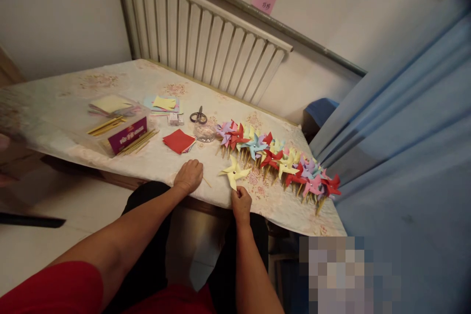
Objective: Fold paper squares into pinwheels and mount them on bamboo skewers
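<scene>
My right hand (242, 203) pinches a yellow paper pinwheel (234, 173) at its lower side, above the table's front edge. The pinwheel's blades are folded to a small pin at the middle; whether it has a stick is hidden. Curled and resting on the tablecloth, my left hand (189, 175) is closed, and a thin wooden stick (207, 182) pokes out from under its fingers. Beyond the left hand lies a stack of red paper squares (179, 141). To the right of the held pinwheel, several finished pinwheels (272, 159) in red, yellow, blue, pink and purple lie in a long row.
A clear plastic box with a purple label (128, 136) holds wooden sticks, with loose sticks (139, 143) beside it. Scissors (198, 116), a bag of small pins (205, 132), a small box (175, 119) and coloured paper (164, 103) lie farther back. A radiator (206, 34) stands behind; a blue curtain (390, 122) hangs right.
</scene>
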A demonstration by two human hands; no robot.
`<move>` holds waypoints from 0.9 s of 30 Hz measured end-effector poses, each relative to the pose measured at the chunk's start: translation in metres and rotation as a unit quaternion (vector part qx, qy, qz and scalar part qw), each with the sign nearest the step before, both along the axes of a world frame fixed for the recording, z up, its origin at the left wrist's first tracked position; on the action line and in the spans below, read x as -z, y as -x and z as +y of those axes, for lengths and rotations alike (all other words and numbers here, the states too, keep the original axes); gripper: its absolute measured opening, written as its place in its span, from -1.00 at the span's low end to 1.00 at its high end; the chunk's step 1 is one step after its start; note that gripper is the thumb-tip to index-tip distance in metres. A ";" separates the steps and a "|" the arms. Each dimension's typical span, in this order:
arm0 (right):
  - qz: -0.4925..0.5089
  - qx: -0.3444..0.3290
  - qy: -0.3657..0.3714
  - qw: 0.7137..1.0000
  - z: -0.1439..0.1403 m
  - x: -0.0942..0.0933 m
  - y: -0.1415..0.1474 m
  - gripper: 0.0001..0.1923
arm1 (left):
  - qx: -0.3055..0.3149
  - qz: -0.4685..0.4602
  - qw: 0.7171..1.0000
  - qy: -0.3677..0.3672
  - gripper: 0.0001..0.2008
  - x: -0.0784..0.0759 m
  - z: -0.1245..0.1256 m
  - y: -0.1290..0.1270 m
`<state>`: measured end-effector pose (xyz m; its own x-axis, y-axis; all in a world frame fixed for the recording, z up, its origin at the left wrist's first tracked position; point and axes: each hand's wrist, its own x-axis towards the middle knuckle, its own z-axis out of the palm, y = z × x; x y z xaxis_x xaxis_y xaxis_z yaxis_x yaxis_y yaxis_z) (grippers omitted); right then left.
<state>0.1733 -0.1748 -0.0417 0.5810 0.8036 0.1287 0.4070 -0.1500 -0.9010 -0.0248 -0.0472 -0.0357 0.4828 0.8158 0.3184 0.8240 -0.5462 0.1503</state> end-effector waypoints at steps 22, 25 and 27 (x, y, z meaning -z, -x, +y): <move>-0.003 -0.001 -0.007 1.000 -0.001 -0.001 0.001 -0.76 | -0.003 0.006 1.000 -0.006 -0.76 -0.002 -0.001 0.000; -0.005 -0.002 0.005 1.000 -0.001 -0.001 0.000 -0.75 | -0.002 0.006 1.000 -0.011 -0.75 0.000 -0.001 0.000; -0.006 -0.003 0.008 1.000 -0.001 -0.002 0.000 -0.74 | -0.002 0.007 1.000 -0.013 -0.75 0.002 0.000 0.000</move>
